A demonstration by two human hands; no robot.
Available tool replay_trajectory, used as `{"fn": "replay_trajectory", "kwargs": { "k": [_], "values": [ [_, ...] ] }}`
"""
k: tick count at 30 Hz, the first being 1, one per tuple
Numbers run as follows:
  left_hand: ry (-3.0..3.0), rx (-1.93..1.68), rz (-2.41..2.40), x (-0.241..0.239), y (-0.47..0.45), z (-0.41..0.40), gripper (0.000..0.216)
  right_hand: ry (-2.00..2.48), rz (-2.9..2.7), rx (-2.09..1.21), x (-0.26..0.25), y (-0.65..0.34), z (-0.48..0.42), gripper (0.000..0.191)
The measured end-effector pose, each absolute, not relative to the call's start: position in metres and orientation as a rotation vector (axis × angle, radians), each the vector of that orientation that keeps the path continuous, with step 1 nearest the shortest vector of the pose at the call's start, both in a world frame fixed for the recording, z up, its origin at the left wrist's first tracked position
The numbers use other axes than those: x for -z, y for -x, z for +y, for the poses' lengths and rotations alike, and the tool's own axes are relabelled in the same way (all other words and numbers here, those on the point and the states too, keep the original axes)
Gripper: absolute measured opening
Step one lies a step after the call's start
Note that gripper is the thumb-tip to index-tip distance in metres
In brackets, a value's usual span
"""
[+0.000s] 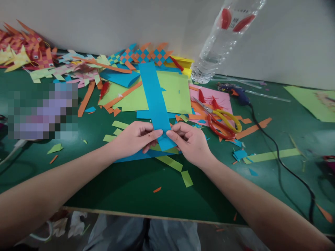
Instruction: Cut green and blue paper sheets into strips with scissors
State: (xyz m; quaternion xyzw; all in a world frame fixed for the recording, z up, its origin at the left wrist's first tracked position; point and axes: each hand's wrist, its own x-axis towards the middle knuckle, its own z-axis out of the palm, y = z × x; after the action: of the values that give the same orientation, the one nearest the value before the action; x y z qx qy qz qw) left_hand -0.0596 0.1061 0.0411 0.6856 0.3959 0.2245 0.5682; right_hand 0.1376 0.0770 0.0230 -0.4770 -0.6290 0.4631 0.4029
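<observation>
A long blue paper strip [156, 99] is held up by its near end, its far end pointing away from me. My left hand [140, 137] pinches its left edge between thumb and fingers. On the opposite edge, my right hand [190, 141] grips the strip the same way, the two thumbs almost meeting on top. Beneath and beyond the strip lies a light green paper sheet [175, 92]. Scissors [222, 120] with red and yellow handles rest right of my right hand. Green paper strips [169, 162] lie on the table under my hands.
On the green table [112, 188], a clear bottle [217, 45] stands at the back. A glue gun [239, 96] trails a black cord. Woven paper fish [142, 55] line the wall, with red ones [36, 48] at far left. Cut scraps surround a blurred object [44, 113].
</observation>
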Motion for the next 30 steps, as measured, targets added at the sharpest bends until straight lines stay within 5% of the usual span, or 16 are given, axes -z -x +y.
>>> {"fn": "replay_trajectory", "kwargs": {
  "k": [12, 30],
  "values": [
    [-1.644, -0.597, 1.076, -0.031, 0.070, 0.114, 0.048, 1.118, -1.677, -1.347, -0.020, -0.141, 0.079, 0.036],
    [-1.615, -0.611, 1.068, -0.036, 0.063, 0.109, 0.049, 1.244, -1.794, -1.176, -0.019, -0.140, 0.076, 0.030]
  ]
}}
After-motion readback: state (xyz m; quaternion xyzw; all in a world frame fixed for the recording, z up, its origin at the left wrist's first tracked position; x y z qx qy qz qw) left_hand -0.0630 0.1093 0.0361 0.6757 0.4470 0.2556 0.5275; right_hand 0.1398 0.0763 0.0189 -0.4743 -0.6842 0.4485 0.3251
